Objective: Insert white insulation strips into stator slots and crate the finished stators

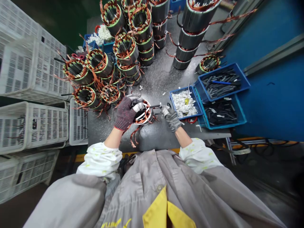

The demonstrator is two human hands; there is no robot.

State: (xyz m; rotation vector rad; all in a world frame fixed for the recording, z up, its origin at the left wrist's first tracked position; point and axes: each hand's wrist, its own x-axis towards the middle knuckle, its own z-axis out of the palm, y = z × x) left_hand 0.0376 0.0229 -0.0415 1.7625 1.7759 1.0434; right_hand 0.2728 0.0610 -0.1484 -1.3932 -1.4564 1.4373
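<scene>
A wound motor stator (150, 117) with copper windings and white strips stands on the dark table in front of me. My left hand (127, 109), in a dark purple knit glove with pale fingertips, lies over its left rim with the fingers closed on it. My right hand (170, 116), in a grey knit glove, is at the stator's right side. Its fingers pinch the end of a thin black sleeve (155, 106) that reaches to the windings. Loose copper leads (134, 136) hang from the stator toward me. My left fingers partly hide its opening.
Stacked stators (128, 47) crowd the back left; a taller stack (187, 41) stands at back right. At right are a blue bin (200, 110) of white pieces with a screwdriver (186, 100), and blue bins (244, 83) of black sleeves. White crates (47, 123) stand left.
</scene>
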